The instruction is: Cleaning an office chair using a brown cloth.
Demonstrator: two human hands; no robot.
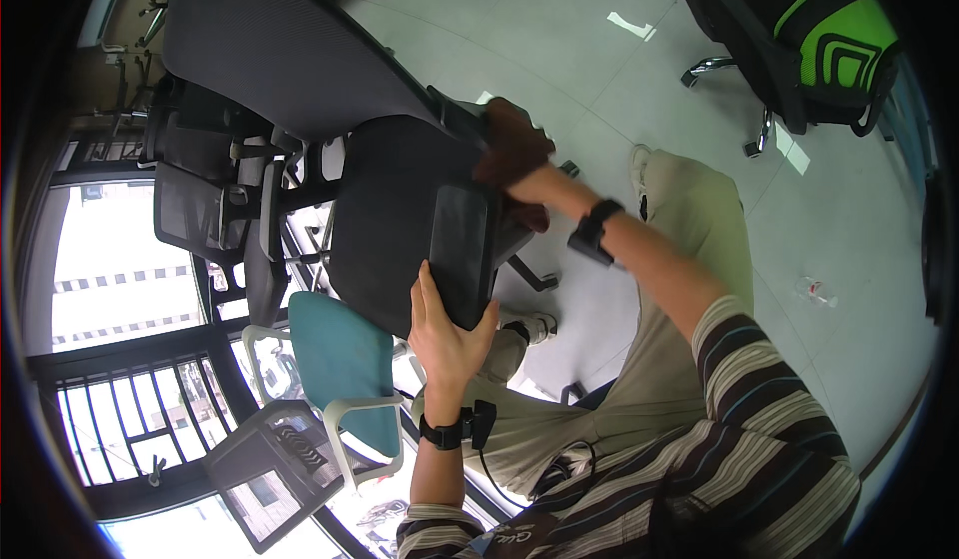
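Note:
A black office chair with a mesh backrest (pixel 292 49) and a dark seat (pixel 382 207) stands close in front of me. My left hand (pixel 449 342) grips the near end of its black armrest pad (pixel 461 252), thumb on one side and fingers on the other. At the far end of that pad, my right hand (pixel 528 180) holds a dark reddish-brown cloth (pixel 513 139) against the armrest by the backrest's edge. The cloth covers most of the right hand's fingers, and both are a little blurred. Part of the cloth shows below the wrist too.
To the left stand a teal chair (pixel 345 364) with white arms, a grey mesh chair (pixel 277 469) and several black chairs (pixel 195 207) by the windows. A green-and-black chair (pixel 839 42) is at upper right. A clear plastic bottle (pixel 817 291) lies on the tiled floor (pixel 772 222).

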